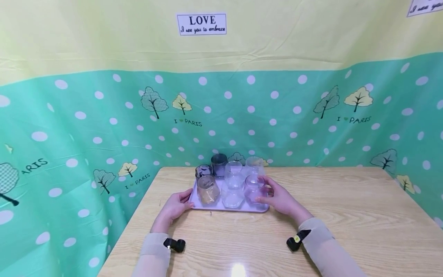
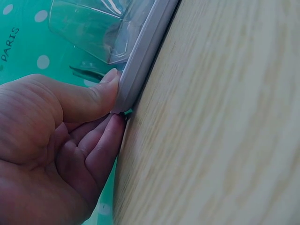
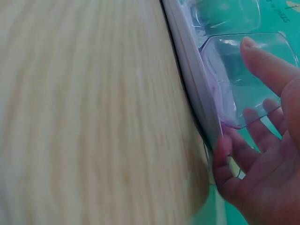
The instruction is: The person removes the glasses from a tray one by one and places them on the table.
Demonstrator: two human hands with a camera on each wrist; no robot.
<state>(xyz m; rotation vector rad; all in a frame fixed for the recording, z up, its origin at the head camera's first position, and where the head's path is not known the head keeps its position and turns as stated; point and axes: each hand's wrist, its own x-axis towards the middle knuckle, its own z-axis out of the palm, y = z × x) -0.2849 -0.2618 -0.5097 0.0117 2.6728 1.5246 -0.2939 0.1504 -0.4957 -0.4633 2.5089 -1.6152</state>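
tray: a pale lilac tray sits on the bench at centre frame in the head view, near the far edge, just in front of the green dotted cloth.
load: several glasses stand on it close together — an amber glass at front left, a clear glass at front middle, a pinkish glass at front right, a dark glass and more clear ones behind.
left hand: the left hand is at the tray's left front corner; in the left wrist view the thumb presses on the rim and the fingers curl in under the edge, so it pinches the tray.
right hand: the right hand is at the tray's right side; in the right wrist view its fingers are spread and relaxed beside the pinkish glass, one fingertip touching the tray's edge; no firm grip shows.
handling: the tray looks stiff and light, but the glasses are fragile, loose and likely to slide or clink on the smooth surface.
where to hold: judged best by both short ends, thumbs over the rim, fingers under, kept level.
wall: a "love" sign hangs at the upper middle.
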